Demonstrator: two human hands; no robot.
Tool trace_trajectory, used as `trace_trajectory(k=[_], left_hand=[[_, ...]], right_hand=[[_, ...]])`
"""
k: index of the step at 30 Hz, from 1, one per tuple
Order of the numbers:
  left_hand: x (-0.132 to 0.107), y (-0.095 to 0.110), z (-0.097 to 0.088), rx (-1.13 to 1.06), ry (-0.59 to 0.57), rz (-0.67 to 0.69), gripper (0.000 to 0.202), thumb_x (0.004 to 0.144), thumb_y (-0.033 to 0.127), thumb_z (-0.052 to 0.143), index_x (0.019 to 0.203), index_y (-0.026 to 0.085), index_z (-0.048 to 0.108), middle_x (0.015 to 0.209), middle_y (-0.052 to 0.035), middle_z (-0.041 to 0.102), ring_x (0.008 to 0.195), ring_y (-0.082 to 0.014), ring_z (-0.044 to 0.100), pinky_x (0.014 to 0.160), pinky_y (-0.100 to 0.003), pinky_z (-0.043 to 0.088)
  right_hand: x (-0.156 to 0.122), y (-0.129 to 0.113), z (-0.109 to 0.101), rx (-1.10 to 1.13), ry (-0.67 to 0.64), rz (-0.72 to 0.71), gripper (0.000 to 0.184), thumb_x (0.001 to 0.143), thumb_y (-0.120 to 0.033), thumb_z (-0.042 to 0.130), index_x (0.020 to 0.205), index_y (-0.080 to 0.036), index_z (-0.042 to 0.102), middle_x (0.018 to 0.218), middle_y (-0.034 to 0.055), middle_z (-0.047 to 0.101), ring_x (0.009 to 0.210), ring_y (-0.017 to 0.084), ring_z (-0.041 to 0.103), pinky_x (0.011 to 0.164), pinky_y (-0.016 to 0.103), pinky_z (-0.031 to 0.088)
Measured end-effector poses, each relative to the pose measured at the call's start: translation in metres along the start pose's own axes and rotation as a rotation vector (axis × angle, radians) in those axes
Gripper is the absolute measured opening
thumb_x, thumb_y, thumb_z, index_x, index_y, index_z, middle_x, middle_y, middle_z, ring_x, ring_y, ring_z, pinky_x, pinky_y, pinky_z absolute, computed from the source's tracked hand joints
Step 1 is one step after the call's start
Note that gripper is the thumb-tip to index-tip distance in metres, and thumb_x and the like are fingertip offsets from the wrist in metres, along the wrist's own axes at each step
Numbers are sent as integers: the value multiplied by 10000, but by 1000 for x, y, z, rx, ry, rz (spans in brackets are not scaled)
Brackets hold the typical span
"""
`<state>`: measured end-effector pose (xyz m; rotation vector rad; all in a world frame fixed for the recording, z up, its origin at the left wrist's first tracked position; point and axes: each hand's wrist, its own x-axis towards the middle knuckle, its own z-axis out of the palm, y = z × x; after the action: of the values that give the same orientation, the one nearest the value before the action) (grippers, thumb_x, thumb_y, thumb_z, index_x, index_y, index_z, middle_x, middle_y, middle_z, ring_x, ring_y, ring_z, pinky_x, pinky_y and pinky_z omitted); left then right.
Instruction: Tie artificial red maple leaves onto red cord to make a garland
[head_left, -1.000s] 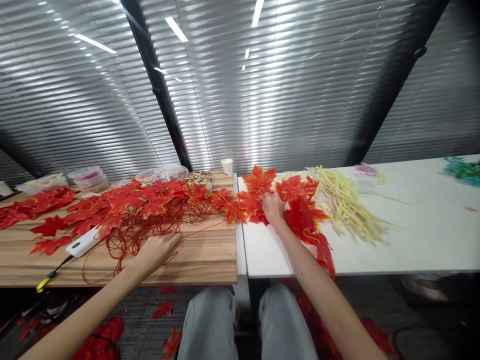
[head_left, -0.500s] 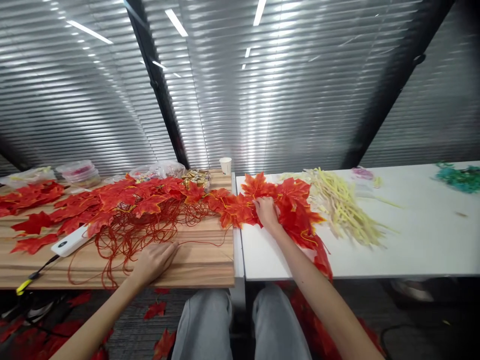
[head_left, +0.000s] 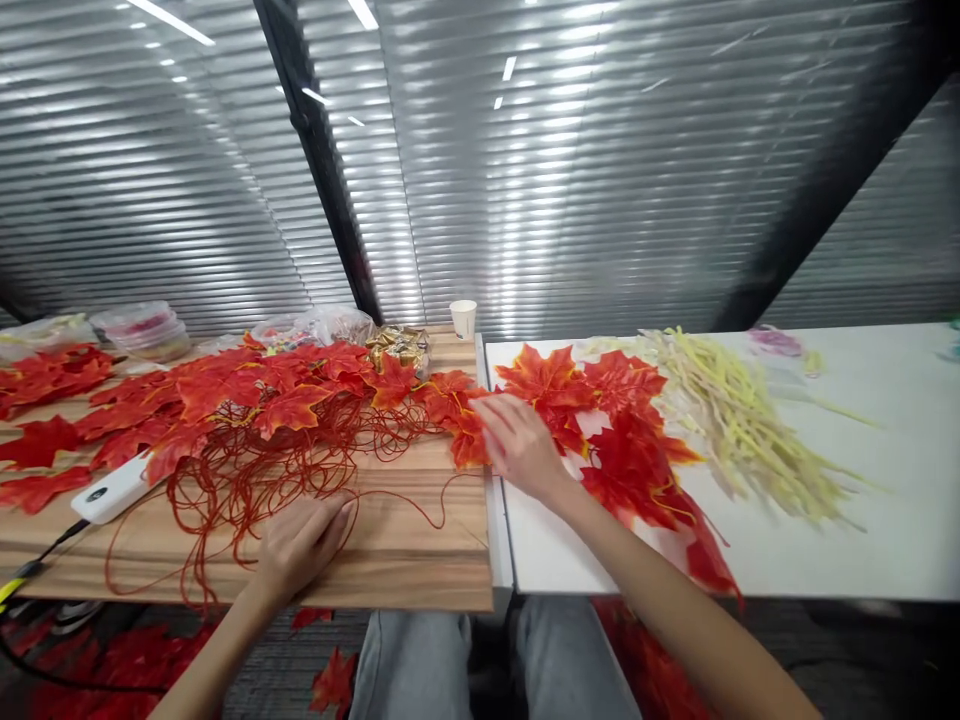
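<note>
My left hand [head_left: 300, 545] rests near the front edge of the wooden table, its fingers curled in. Thin red cord [head_left: 397, 497] runs from its fingertips to the right, and a small loop hangs beside the thumb. Behind it spreads a tangle of the same cord [head_left: 262, 470]. My right hand [head_left: 519, 440] is over the seam between the tables, fingers stretched out and slightly smeared. Its fingertips reach red artificial maple leaves [head_left: 448, 395]; whether they touch is unclear. More maple leaves [head_left: 634, 450] lie in a pile to its right, partly behind the wrist.
Further leaves [head_left: 225, 385] cover the wooden table's back left, near a white power bank [head_left: 112, 490] with a cable. Along the back stand plastic tubs [head_left: 142, 330], gold wrappers [head_left: 401, 347] and a paper cup [head_left: 463, 318]. Yellow strips [head_left: 742, 420] lie on the white table [head_left: 900, 480].
My right hand has shifted left from the leaf pile to the leaves at the seam, its fingers straightening. My left hand's fingers have curled in more. The view has moved slightly.
</note>
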<state>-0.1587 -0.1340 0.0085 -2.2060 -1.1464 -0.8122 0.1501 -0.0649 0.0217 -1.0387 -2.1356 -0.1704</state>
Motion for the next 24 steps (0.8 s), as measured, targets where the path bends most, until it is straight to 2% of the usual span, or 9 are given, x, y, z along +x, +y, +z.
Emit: trace_trajectory(k=[2, 4, 6, 9, 11, 15, 19, 21, 24], left_hand=[[4, 3, -3, -19, 8, 37, 104, 795, 177, 498, 783, 170, 601, 535, 21, 611, 499, -78, 577, 562, -176, 446], [7, 5, -5, -23, 26, 47, 92, 791, 153, 503, 787, 160, 594, 552, 13, 619, 511, -83, 580, 565, -178, 445], [8, 6, -5, -29, 24, 43, 77, 788, 137, 508, 790, 146, 584, 574, -1, 627, 514, -88, 577, 563, -184, 443], [6, 4, -3, -43, 19, 23, 57, 782, 135, 520, 766, 136, 574, 572, -8, 624, 499, -91, 567, 555, -191, 439], [4, 2, -1, -48, 36, -8, 60, 780, 144, 524, 749, 137, 575, 572, -6, 624, 497, -90, 568, 545, -191, 436], [1, 0, 2, -34, 56, -71, 97, 795, 186, 504, 764, 154, 590, 582, -1, 634, 510, -93, 582, 529, -192, 440], [0, -2, 4, -7, 26, -79, 142, 810, 227, 482, 749, 165, 594, 613, -15, 647, 528, -104, 593, 539, -201, 451], [-1, -2, 5, -7, 3, -77, 161, 817, 232, 470, 732, 165, 588, 627, -21, 650, 538, -107, 597, 540, -204, 451], [0, -2, 5, -8, -24, -76, 165, 825, 234, 459, 734, 169, 579, 639, -16, 652, 547, -107, 599, 547, -208, 451]], right_hand=[[-2, -7, 9, 107, -114, -168, 516, 781, -90, 388, 1291, -158, 359, 1234, 90, 465, 1182, 222, 318, 978, 406, 287], [-5, -11, 16, 204, -217, -257, 474, 773, -79, 386, 1239, -154, 430, 1158, 90, 521, 1137, 211, 374, 953, 395, 321], [-9, -12, 20, 294, -291, -279, 393, 791, -70, 360, 1133, -166, 529, 1015, 82, 582, 1001, 183, 467, 877, 347, 388], [-13, -13, 20, 388, -333, -245, 351, 801, -60, 341, 1033, -158, 586, 867, 73, 600, 851, 159, 510, 767, 288, 432], [-14, -16, 19, 427, -324, -214, 312, 807, -83, 367, 1016, -146, 590, 831, 73, 605, 819, 160, 520, 737, 278, 434], [-15, -22, 23, 469, -271, -155, 223, 843, -239, 441, 959, -175, 620, 769, 63, 631, 733, 158, 542, 657, 261, 434], [-17, -21, 31, 519, -183, -126, 237, 859, -255, 424, 894, -201, 653, 740, 54, 656, 686, 156, 561, 622, 258, 431], [-16, -18, 31, 552, -144, -33, 245, 861, -253, 418, 902, -206, 655, 751, 52, 662, 661, 152, 570, 606, 258, 434], [-13, -13, 26, 657, -76, 159, 255, 862, -280, 414, 950, -205, 642, 823, 60, 665, 724, 161, 595, 663, 274, 450]])
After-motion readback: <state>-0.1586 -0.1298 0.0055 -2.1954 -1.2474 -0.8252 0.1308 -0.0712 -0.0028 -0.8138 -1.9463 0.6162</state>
